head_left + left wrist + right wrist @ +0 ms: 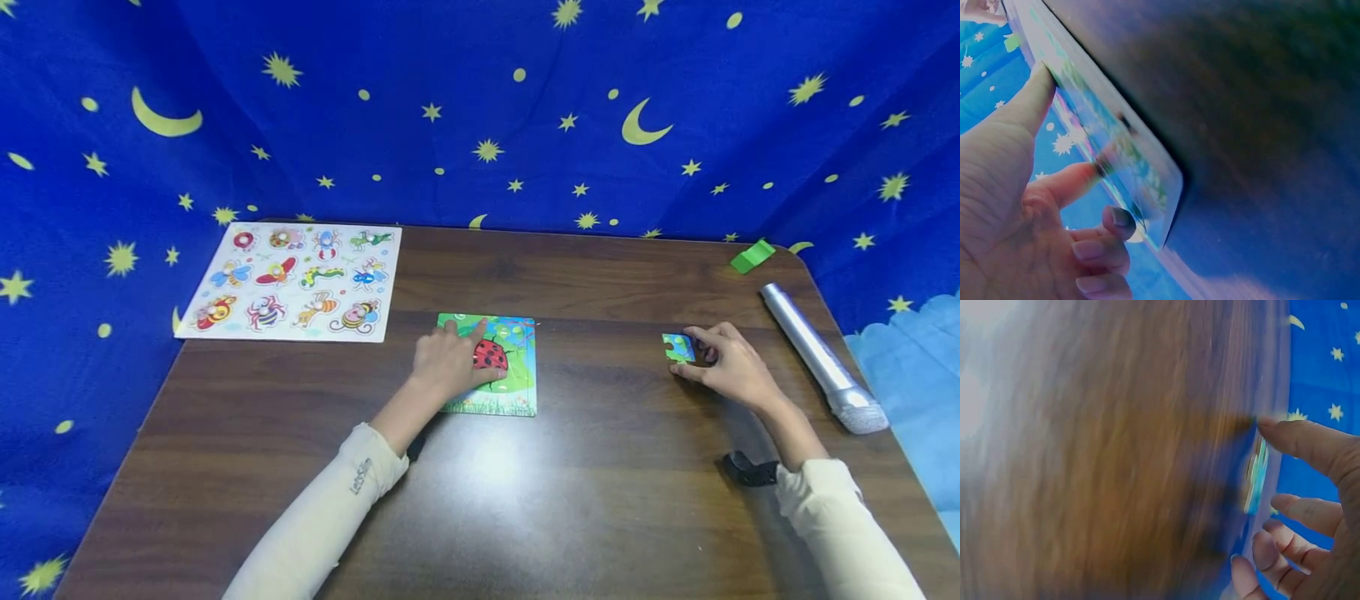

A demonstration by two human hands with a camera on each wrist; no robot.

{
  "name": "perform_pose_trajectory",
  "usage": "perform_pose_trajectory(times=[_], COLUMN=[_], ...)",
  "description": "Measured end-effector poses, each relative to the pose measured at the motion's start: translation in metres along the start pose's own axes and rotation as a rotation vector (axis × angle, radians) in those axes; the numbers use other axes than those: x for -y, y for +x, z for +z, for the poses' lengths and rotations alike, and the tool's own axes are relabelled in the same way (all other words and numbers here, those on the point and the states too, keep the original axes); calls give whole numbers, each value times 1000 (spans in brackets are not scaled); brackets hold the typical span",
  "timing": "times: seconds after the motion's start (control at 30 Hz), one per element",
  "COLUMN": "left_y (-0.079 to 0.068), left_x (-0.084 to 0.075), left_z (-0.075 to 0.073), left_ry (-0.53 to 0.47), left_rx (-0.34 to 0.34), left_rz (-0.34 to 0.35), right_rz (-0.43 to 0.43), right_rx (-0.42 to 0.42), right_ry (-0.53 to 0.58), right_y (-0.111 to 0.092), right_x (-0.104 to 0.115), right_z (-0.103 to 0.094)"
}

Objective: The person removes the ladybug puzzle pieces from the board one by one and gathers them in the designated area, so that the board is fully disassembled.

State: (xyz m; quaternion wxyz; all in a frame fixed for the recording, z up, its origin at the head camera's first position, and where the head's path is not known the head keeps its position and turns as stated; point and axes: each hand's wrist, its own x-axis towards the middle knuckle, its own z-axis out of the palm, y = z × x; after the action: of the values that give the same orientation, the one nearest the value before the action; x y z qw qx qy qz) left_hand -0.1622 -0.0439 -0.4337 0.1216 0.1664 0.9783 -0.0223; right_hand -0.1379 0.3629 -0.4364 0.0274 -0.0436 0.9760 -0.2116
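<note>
Plainly, puzzle piece (pixel 681 347) between pinching right fingers (pixel 705 336), left fingers (pixel 477 334) (spread) on ladybug board (pixel 491 354).

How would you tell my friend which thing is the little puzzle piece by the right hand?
Find the brown table, then look toward its right side for the right hand. At its fingers is a small puzzle piece. It is blue and green with a notched edge, unlike the plain green block and silver microphone nearby.

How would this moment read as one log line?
left hand rests on ladybug puzzle | right hand holds puzzle piece, apart from it | silver microphone lies farther right
</note>
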Motion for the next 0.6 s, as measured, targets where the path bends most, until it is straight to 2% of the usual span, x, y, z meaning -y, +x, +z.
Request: perform_pose_trajectory(times=[0.1, 0.33, 0.6], left_y=[-1, -5, -11], left_x=[0, -4, -7], left_z=[0, -1, 2], left_ry=[0, -3, -15], left_rx=[6, -12, -29], left_rz=[-3, -5, -15], right_rz=[-7, -32, -137], right_rx=[18, -5, 20], right_ry=[-40, -53, -48], right_y=[1, 5, 8], right_x=[9, 35, 73], right_z=[1, 6, 21])
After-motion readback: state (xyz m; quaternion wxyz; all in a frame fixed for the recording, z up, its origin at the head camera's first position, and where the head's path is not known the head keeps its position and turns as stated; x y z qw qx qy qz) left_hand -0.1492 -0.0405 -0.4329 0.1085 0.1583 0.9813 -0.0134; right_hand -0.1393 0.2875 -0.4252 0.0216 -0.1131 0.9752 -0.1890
